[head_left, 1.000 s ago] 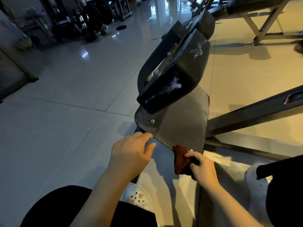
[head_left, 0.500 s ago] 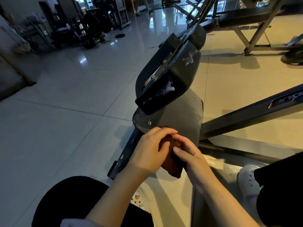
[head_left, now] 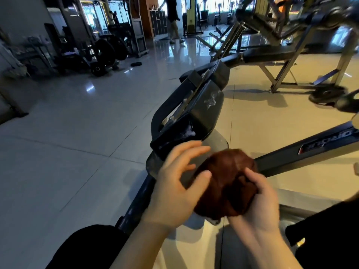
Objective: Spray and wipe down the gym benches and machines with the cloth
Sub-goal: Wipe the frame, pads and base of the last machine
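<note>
The right hand [head_left: 256,199] grips a dark red-brown bunched cloth [head_left: 225,181], with its fingers curled into the folds on the cloth's right side. The left hand [head_left: 174,189] is at 9 o'clock from the cloth. Its fingers are spread and relaxed, and the thumb lies against the left edge of the cloth, but I cannot tell if it really pinches it. The picture is a little blurred at both hands.

The cloth is in front of a flat grey metal plate [head_left: 215,140] of the machine, so most of the plate is hidden. At 12 o'clock from the hands a black padded vinyl cushion [head_left: 202,111] is tilted on the frame. It carries white foam spots, one near its lower edge and one on its upper face. At 3 o'clock a dark metal beam with a logo [head_left: 318,148] goes up to the right.

Farther away, at 1 o'clock, a black flat bench on grey steel legs [head_left: 272,55] stands on the glossy tiled floor [head_left: 68,142]. At 11 o'clock black weight plates on a rack [head_left: 108,51] are seen, and at 12 o'clock, far back, a person [head_left: 173,18] stands.
</note>
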Demonstrator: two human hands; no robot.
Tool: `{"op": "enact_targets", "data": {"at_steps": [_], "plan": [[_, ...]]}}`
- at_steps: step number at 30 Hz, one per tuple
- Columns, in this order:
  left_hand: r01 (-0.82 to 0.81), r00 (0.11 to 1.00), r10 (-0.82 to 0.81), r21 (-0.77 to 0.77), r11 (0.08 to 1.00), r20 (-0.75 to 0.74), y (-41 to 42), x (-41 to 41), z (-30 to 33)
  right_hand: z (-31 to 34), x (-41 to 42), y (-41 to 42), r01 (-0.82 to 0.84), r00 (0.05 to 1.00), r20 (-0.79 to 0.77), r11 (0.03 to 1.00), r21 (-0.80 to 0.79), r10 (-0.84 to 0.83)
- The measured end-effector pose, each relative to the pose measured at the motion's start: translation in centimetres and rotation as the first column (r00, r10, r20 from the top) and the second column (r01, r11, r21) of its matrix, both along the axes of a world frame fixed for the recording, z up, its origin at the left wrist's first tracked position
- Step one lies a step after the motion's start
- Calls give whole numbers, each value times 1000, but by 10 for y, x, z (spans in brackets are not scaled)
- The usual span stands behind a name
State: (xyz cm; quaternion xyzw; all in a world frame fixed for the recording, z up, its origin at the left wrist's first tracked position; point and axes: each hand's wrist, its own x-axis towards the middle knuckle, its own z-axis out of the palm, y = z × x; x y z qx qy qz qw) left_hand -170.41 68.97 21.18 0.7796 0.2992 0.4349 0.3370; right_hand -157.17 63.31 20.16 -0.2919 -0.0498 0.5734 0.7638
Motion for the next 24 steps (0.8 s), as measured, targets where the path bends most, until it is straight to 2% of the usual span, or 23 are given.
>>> {"op": "enact_targets", "data": {"at_steps": [2,3,4,5,7,9,10,14,18,21,24], "plan": [[-251,965,259,170,953,-27,14,-4,2,25,10,12,130,970,182,975,177,-163],[-336,933,357,230,913,-54,20,-4,3,38,14,21,137,913,344,960,245,-218],[-387,906,417,258,885,-73,24,-2,4,49,16,32,103,809,533,952,288,-248],[-413,893,444,257,874,-75,28,1,4,59,16,44,39,657,710,952,304,-253],[-430,893,447,197,881,-47,33,7,5,64,9,67,-55,298,919,956,288,-260],[-424,902,431,148,893,-17,36,11,5,53,3,82,-46,-40,946,946,320,-321],[-414,908,420,138,900,-11,38,13,4,47,1,85,-27,-106,931,937,348,-349],[-438,899,433,134,889,67,42,26,2,38,16,101,-31,-14,945,945,326,-327],[-474,880,465,209,855,93,50,30,-3,58,40,135,-112,158,971,974,196,-177],[-475,880,466,210,855,96,56,27,-2,75,58,163,-50,170,985,999,11,-2],[-468,884,458,200,861,100,58,25,0,83,59,170,8,148,989,1000,-30,29]]}}
